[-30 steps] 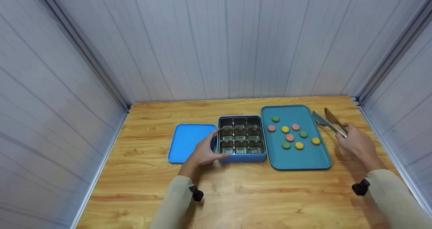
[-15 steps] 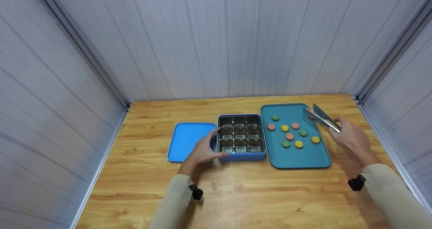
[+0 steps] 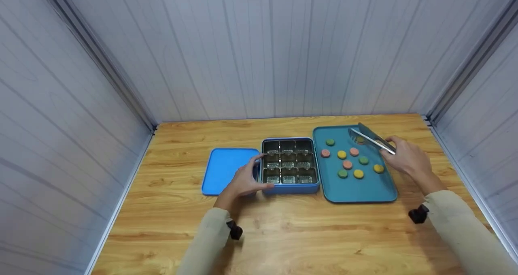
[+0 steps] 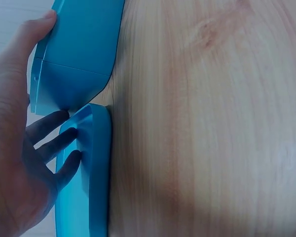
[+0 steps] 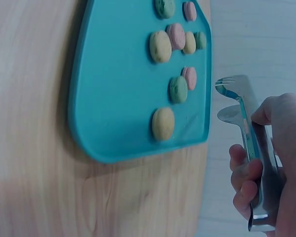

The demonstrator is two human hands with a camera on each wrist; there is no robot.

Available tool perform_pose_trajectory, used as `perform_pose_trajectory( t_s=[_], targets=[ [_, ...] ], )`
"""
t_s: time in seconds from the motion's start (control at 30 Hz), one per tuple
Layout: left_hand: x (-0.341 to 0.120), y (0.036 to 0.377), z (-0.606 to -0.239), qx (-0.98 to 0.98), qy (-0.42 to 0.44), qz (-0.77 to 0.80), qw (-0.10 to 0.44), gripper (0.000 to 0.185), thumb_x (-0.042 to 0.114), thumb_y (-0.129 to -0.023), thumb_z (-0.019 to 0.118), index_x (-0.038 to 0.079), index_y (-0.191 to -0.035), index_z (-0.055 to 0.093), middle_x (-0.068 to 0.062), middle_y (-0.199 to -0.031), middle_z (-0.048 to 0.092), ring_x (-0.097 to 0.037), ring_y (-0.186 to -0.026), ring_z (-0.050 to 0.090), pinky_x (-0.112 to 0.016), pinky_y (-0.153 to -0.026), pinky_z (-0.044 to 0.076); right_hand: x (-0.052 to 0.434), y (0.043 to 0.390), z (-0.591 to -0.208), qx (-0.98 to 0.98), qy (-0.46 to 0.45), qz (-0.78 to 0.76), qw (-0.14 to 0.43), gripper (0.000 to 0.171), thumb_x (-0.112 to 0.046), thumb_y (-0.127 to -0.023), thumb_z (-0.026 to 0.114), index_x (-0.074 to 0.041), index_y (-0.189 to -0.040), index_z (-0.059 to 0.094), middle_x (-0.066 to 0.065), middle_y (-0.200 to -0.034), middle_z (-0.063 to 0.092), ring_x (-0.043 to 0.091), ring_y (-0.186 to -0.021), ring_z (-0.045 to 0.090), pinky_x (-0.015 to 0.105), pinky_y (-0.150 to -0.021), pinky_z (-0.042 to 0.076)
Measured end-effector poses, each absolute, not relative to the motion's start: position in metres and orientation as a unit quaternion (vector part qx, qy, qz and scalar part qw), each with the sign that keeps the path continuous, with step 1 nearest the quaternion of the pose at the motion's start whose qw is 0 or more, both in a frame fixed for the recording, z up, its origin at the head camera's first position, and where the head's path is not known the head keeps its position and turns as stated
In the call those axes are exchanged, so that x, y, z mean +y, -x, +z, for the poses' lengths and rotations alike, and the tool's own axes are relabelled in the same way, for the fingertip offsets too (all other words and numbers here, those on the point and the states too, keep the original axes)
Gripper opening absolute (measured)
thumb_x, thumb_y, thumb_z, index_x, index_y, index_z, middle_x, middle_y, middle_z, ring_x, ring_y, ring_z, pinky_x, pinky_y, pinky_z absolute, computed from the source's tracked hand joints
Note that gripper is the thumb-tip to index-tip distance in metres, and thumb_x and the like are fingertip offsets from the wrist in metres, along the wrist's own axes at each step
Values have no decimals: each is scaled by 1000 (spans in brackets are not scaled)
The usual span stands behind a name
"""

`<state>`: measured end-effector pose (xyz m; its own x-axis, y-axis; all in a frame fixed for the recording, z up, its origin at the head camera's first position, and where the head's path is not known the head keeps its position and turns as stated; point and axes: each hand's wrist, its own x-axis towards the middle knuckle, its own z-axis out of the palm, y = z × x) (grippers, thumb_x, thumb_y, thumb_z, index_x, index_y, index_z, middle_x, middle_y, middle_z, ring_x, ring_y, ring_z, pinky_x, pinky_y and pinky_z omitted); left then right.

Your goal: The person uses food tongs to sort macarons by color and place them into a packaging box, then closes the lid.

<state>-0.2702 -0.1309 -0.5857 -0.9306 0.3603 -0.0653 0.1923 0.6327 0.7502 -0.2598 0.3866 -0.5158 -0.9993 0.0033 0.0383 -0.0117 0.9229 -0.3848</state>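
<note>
My right hand point(image 3: 408, 157) grips metal serving tongs point(image 5: 267, 192) over the right rim of the teal tray point(image 3: 364, 194). Their two ends, one forked and one flat, stand apart with nothing between them. Several green, pink and yellow macarons point(image 5: 163, 123) lie scattered on the tray. At the near left corner of a blue box point(image 3: 291, 189), my left hand point(image 3: 242, 182) rests with its thumb on the front wall and a finger at the left rim; its other fingers spread over the lid's edge. A dark insert point(image 3: 288, 161) divided into several compartments, with nothing in them, fills the box.
A flat blue lid point(image 3: 224, 169) lies upside down just left of the box. Box and tray stand side by side on the wooden table point(image 3: 283, 234). Pale panel walls point(image 3: 275, 64) close off the back and both sides.
My right hand has carried the tongs leftward from beside the tray, so their ends are now above its far right part. The left hand and the box have stayed put.
</note>
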Motion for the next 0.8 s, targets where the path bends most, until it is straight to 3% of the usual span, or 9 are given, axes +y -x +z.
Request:
perform_pose_trajectory(
  t_s=[0.63,0.8],
  targets=[
    [-126,269,-589,903,-143,395,91,117,56,-83,97,22,-176,34,-24,-173,53,-51,-158,53,-71,-129,44,345,275,-513,-980,-10,197,-8,55,-36,-111,62,-2,-154,60,19,-93,66,25,-69,57,33,-55,41],
    [-127,268,-589,905,-148,388,89,117,56,-84,96,21,-176,35,-26,-170,55,-52,-154,56,-71,-126,47,338,278,-517,-982,-16,190,-16,55,-36,-111,63,-3,-153,61,16,-85,62,26,-67,55,34,-55,39]
  ],
)
